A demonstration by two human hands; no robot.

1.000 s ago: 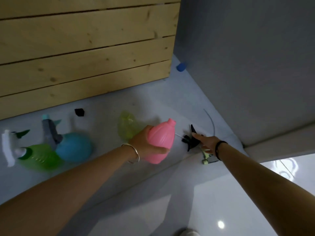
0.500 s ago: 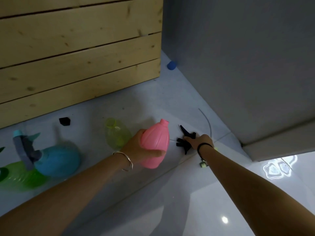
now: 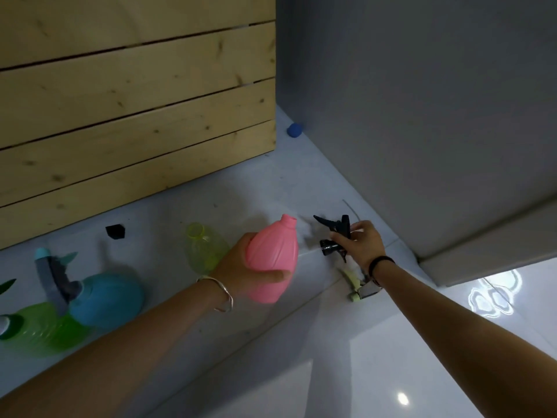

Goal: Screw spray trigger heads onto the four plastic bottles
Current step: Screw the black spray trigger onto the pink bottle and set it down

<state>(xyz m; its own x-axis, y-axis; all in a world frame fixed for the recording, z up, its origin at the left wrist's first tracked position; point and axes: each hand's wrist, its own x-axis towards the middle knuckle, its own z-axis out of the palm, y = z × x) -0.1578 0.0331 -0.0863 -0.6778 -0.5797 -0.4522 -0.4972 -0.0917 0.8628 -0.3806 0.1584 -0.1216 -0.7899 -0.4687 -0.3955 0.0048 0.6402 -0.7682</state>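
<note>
My left hand (image 3: 241, 274) grips a pink bottle (image 3: 272, 257) by its lower body, with its open neck pointing up and away. Just right of it, my right hand (image 3: 360, 244) holds a black spray trigger head (image 3: 334, 233) lifted off the floor. A yellow-green bottle (image 3: 203, 247) without a head stands behind my left hand. At the left, a blue bottle (image 3: 108, 300) carries a grey trigger head (image 3: 55, 277), and a green bottle (image 3: 39, 330) sits at the frame edge. A yellow-green trigger head (image 3: 354, 282) lies on the floor under my right wrist.
A wooden slatted crate (image 3: 135, 110) stands behind the bottles and a grey wall (image 3: 422, 116) closes the right side. A small black cap (image 3: 115, 231) lies near the crate, and a blue round object (image 3: 294, 130) sits in the far corner. Glossy white floor (image 3: 361, 372) spreads in front.
My right hand closed on the black trigger head and lifted it off the floor toward the pink bottle. The view shifted right, pushing the green bottle to the edge.
</note>
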